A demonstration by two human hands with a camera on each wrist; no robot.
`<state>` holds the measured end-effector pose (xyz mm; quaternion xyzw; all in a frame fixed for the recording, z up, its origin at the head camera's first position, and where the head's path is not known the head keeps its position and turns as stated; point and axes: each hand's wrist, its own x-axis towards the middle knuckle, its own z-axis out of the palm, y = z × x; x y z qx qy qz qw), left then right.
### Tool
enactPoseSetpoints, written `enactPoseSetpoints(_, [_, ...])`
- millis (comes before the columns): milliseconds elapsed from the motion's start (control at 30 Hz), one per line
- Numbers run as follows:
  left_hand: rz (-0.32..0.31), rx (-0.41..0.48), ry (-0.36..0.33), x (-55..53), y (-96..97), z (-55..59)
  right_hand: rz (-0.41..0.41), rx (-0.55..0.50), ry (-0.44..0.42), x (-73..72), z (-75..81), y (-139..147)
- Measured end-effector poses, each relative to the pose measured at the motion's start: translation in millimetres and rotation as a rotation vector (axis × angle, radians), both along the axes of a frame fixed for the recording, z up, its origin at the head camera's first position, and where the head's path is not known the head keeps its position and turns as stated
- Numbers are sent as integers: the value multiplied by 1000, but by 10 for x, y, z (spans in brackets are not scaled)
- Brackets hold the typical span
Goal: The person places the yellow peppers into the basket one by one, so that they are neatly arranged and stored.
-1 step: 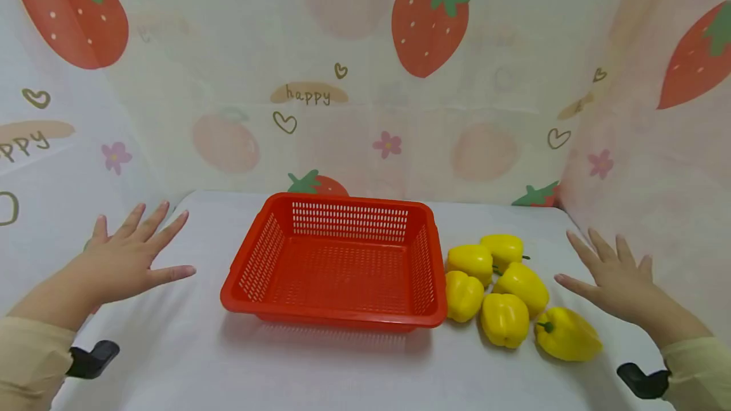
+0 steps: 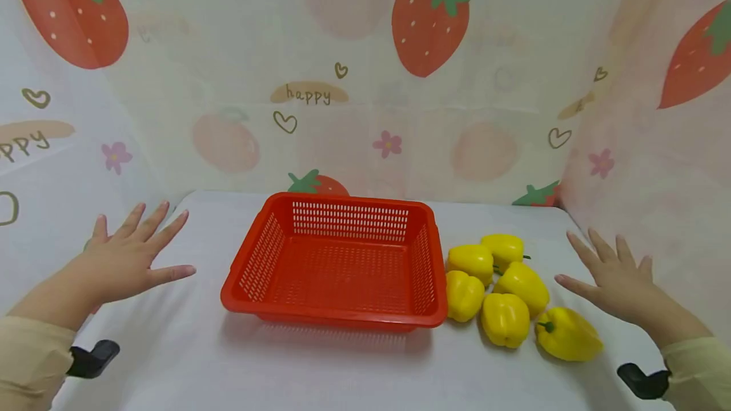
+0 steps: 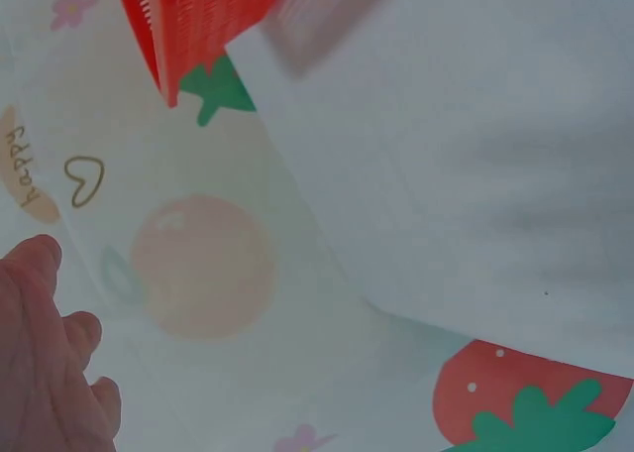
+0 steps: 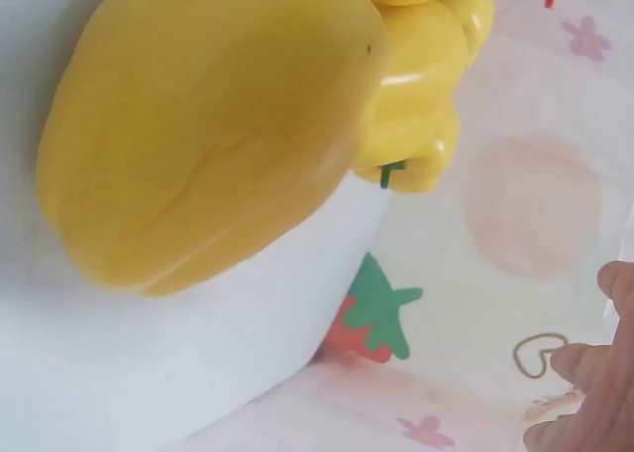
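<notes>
A red plastic basket [image 2: 337,317] with slotted walls sits in the middle of the white table, and nothing lies inside it. Several yellow bell peppers [image 2: 505,320] are clustered just right of the basket, the left ones right at its side. One larger bell pepper [image 2: 568,335] with a green stem lies at the near right of the group and fills much of the right wrist view. My left hand [image 2: 128,259] is spread out left of the basket, holding nothing. To the right of the peppers, my right hand [image 2: 619,281] is also spread with nothing in it.
A cloth backdrop [image 2: 365,132] printed with strawberries, hearts and flowers stands behind the table and along both sides. The white tabletop [image 2: 320,373] stretches in front of the basket. Black straps or mounts show near both wrists.
</notes>
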<state>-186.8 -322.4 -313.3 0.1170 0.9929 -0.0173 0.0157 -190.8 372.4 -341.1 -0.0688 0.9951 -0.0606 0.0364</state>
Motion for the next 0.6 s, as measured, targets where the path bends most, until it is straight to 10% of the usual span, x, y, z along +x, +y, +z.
enactPoseSetpoints(600, [-3, 15, -3, -9, 4, 21, 53, 10, 39, -76, 68, -55])
